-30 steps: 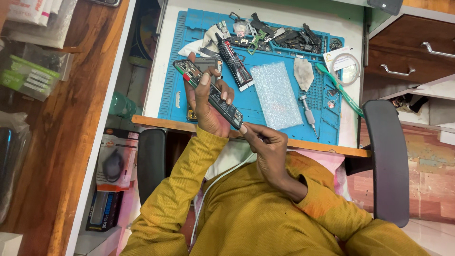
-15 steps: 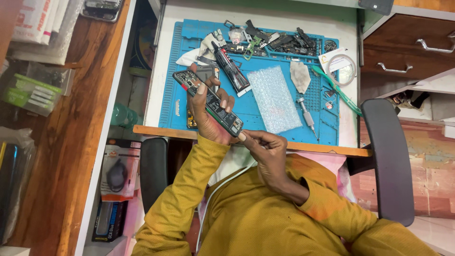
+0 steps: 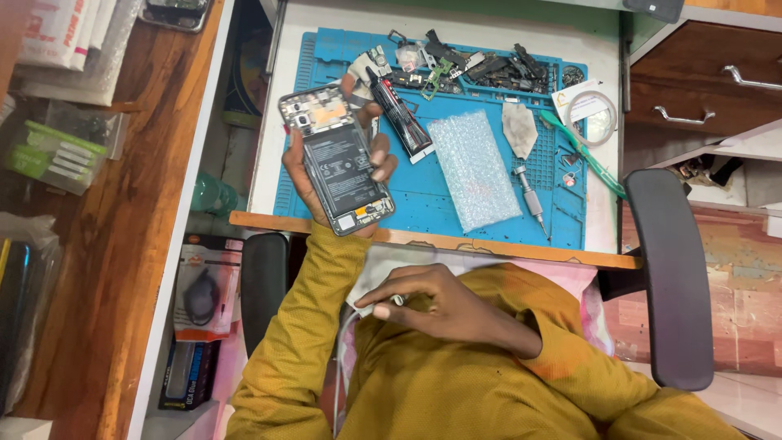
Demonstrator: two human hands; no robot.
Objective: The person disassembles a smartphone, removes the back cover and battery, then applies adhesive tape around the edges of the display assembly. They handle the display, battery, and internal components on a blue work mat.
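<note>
Holding the opened phone up in my left hand, back cover already off, internals exposed; my right hand pinches a small tool at my chest, reassembly not yet begun.

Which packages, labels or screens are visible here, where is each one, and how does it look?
Label on the battery of the opened phone, held in the left hand: dark rectangle, small pale print.
Blister package, lower left shelf: pale card, dark round item.
Stacked green-and-white boxes, wooden counter at left.
White packets, top left corner.
Bubble wrap pouch, on the blue mat: clear, rectangular.
</note>
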